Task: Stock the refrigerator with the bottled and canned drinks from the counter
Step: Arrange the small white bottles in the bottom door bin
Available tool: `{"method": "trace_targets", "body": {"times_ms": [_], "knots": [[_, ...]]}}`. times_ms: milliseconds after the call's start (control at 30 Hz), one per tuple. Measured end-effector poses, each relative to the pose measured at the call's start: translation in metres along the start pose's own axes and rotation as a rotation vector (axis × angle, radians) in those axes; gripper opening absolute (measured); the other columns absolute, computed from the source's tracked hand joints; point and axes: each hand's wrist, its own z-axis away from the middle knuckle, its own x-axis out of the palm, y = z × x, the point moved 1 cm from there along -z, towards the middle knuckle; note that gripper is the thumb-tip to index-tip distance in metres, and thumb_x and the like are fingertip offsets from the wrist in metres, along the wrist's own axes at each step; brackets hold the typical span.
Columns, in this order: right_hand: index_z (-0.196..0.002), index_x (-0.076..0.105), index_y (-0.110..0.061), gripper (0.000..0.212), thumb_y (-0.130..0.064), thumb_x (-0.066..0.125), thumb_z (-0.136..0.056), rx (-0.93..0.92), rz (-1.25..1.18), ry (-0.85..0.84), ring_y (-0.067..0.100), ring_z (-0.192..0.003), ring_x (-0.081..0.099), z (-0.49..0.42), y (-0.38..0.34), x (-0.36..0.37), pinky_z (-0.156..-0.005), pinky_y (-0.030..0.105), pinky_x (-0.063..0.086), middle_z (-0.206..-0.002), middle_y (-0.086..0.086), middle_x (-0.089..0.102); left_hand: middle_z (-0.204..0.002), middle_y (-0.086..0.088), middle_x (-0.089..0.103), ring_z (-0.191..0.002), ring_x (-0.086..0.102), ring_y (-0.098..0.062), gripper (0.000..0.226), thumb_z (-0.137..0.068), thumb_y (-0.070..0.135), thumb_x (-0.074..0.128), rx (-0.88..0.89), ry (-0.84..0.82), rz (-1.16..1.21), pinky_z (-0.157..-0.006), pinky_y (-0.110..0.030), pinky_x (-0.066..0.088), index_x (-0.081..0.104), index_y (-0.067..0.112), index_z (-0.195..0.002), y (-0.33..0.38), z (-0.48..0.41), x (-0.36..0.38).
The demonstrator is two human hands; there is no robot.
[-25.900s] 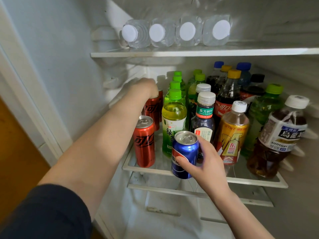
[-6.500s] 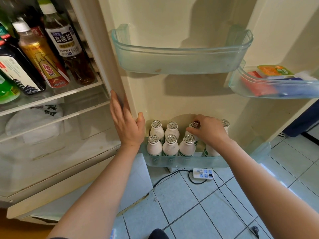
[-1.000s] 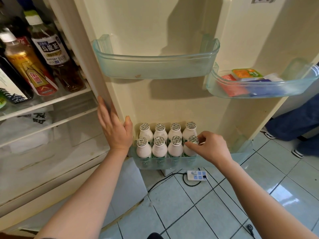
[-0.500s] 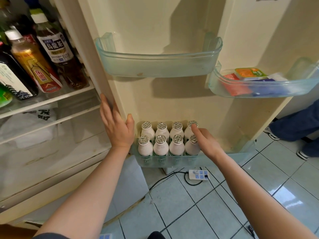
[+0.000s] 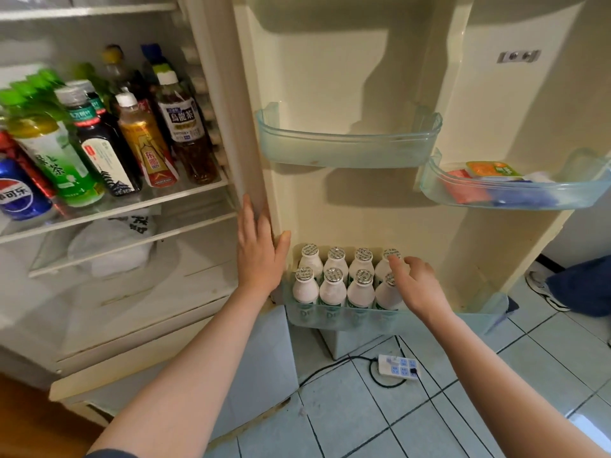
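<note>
At lower door bin | left hand flat | right hand touching bottles

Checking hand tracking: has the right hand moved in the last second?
Yes. The right hand went from the front-right bottle to the back-right bottle, deeper into the door bin.

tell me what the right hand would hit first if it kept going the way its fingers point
Probably the foil cap of the back-right white bottle: the right hand points up and left toward it, index fingertip at or just above that cap. Contact is unclear from this angle.
</note>
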Motion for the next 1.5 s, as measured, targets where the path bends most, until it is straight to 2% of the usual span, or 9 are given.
{"method": "trace_targets", "body": {"times_ms": [100,200,333,433,600,733,900,1200,1500], "knots": [[-0.118,0.058,-0.014,0.04,-0.042,0.042,-0.095,-0.173,0.045,0.149,0.023,-0.107,0.056,0.027,-0.02,-0.01,-0.08,0.032,0.042,-0.129,0.007,0.052,-0.158,-0.008,0.014,-0.144,0.014,-0.026,0.054,-0.094,0.035,0.05,-0.016,-0.055,0.039,-0.114,-0.037,0.016,0.039,0.009,-0.14,-0.004,0.013,-0.023],[-0.094,0.065,-0.016,0.015,-0.024,0.053,-0.09,-0.471,0.036,0.398,0.02,-0.096,0.058,0.061,-0.047,-0.022,-0.07,0.027,0.038,-0.106,-0.001,0.063,-0.147,-0.001,0.039,-0.137,0.03,-0.02,0.04,-0.095,0.029,0.051,-0.056,-0.074,0.124,-0.109,-0.028,0.022,0.052,0.016,-0.133,-0.004,0.033,-0.057],[-0.092,0.066,-0.01,0.014,-0.015,0.058,-0.082,-0.719,0.008,0.666,0.027,-0.104,0.051,0.099,-0.091,-0.042,-0.083,0.02,0.03,-0.108,0.007,0.062,-0.119,0.01,0.062,-0.109,0.054,-0.005,0.025,-0.095,0.03,0.049,-0.166,-0.23,0.234,-0.088,-0.022,0.039,0.064,0.025,-0.115,-0.006,0.059,-0.104],[-0.106,0.062,-0.003,0.031,-0.017,0.061,-0.078,-0.766,0.073,0.768,0.035,-0.112,0.047,0.109,-0.112,-0.057,-0.096,0.029,0.03,-0.118,0.016,0.058,-0.108,0.018,0.064,-0.098,0.056,0.002,0.02,-0.094,0.033,0.05,-0.206,-0.315,0.298,-0.079,-0.016,0.041,0.064,0.034,-0.109,-0.005,0.075,-0.136],[-0.135,0.041,-0.001,0.065,-0.024,0.062,-0.079,-0.519,0.31,0.627,0.036,-0.137,0.026,0.099,-0.111,-0.076,-0.112,0.045,0.021,-0.143,0.02,0.038,-0.102,0.021,0.064,-0.093,0.053,0.015,0.014,-0.093,0.034,0.054,-0.207,-0.318,0.359,-0.073,-0.007,0.037,0.061,0.042,-0.1,0.004,0.093,-0.181],[-0.139,0.033,-0.003,0.072,-0.026,0.063,-0.079,-0.43,0.426,0.522,0.03,-0.143,0.014,0.094,-0.104,-0.084,-0.113,0.048,0.017,-0.15,0.016,0.027,-0.106,0.018,0.066,-0.102,0.055,0.005,0.014,-0.093,0.034,0.053,-0.207,-0.272,0.392,-0.08,-0.013,0.039,0.06,0.044,-0.1,0.007,0.101,-0.208],[-0.142,0.027,-0.007,0.078,-0.037,0.062,-0.079,-0.384,0.52,0.443,0.027,-0.143,0.011,0.099,-0.108,-0.091,-0.111,0.048,0.026,-0.151,0.011,0.024,-0.104,0.017,0.066,-0.099,0.055,0.005,0.015,-0.093,0.033,0.052,-0.241,-0.2,0.387,-0.076,-0.012,0.039,0.062,0.039,-0.102,0.007,0.108,-0.224],[-0.147,0.019,-0.01,0.09,-0.048,0.061,-0.077,-0.449,0.701,0.415,0.027,-0.145,0.009,0.129,-0.1,-0.093,-0.117,0.042,0.017,-0.155,0.01,0.017,-0.102,0.019,0.061,-0.093,0.05,0.013,0.022,-0.094,0.032,0.051,-0.248,-0.166,0.41,-0.073,-0.01,0.038,0.062,0.03,-0.114,0.021,0.126,-0.225],[-0.142,0.038,-0.016,0.072,-0.053,0.053,-0.082,-0.569,0.753,0.331,0.028,-0.146,0.006,0.188,-0.105,-0.083,-0.117,0.041,0.011,-0.158,0.013,0.009,-0.111,0.014,0.062,-0.096,0.052,0.011,0.024,-0.096,0.027,0.051,-0.217,-0.102,0.49,-0.076,-0.005,0.037,0.06,0.025,-0.118,0.041,0.149,-0.232]]}}
